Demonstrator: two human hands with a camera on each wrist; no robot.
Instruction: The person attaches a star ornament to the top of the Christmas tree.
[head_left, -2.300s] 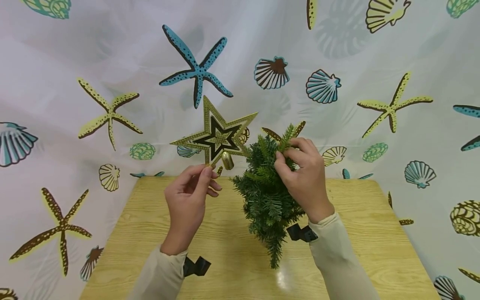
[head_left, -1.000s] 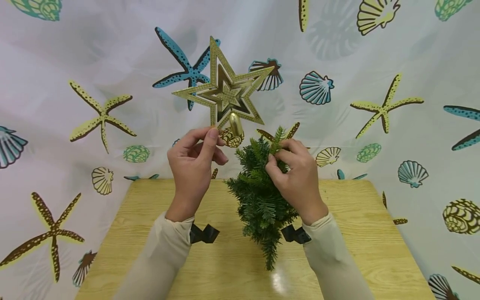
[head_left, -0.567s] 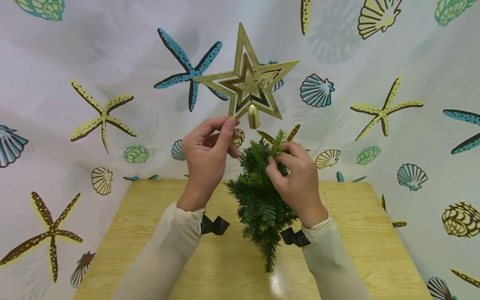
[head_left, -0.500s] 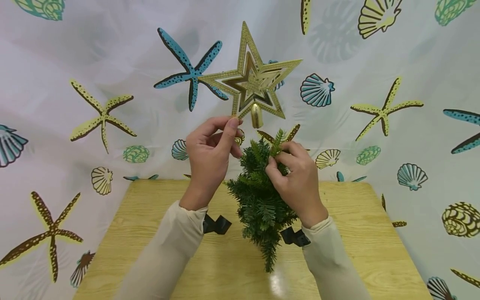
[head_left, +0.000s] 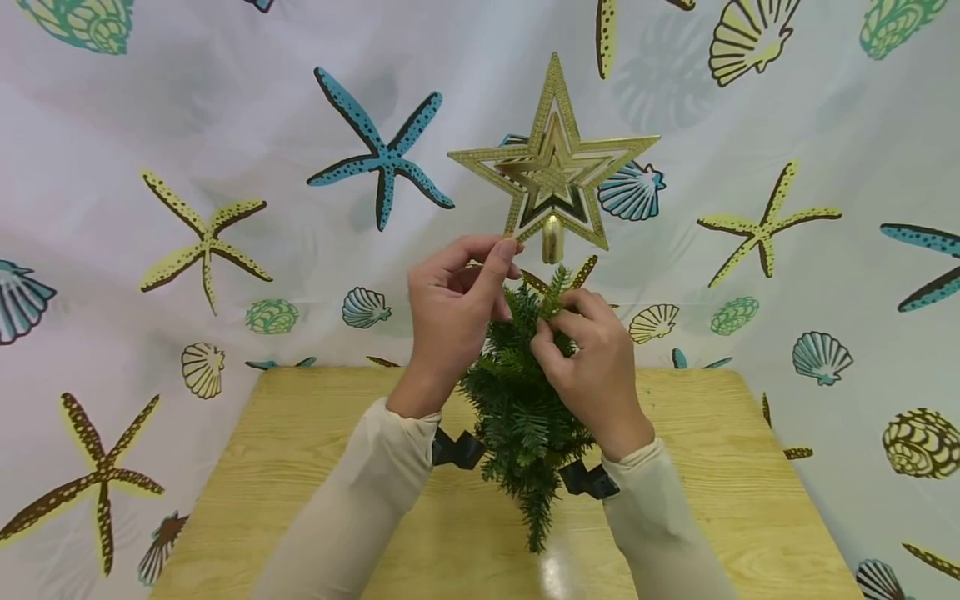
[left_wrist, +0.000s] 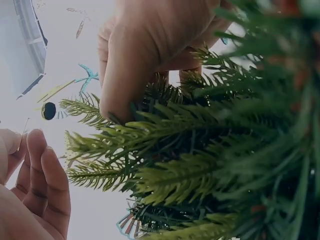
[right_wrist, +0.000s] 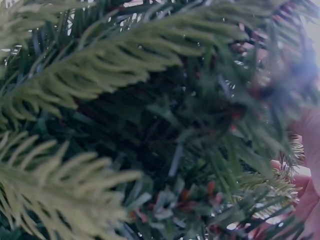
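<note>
A gold star tree topper (head_left: 555,171) stands upright above a small artificial Christmas tree (head_left: 528,425). My left hand (head_left: 457,308) pinches the star's lower left point between thumb and fingers. The star's gold socket (head_left: 552,240) hangs just over the top sprig (head_left: 557,287), apart from it. With thumb and fingers, my right hand (head_left: 588,358) pinches that sprig near its base. In the left wrist view, the dark hollow end of the socket (left_wrist: 48,111) faces the sprig tip (left_wrist: 80,107). Branches (right_wrist: 100,65) fill most of the right wrist view.
The tree is over a light wooden table (head_left: 315,467). Behind it hangs a white curtain (head_left: 480,50) printed with starfish and shells. A black wrist camera (head_left: 459,450) is strapped at the left cuff, another black camera (head_left: 588,481) at the right.
My left hand has raised the star from beside the tree and carried it right, until its socket is above the top sprig. The star is more upright now. My right hand keeps its pinch.
</note>
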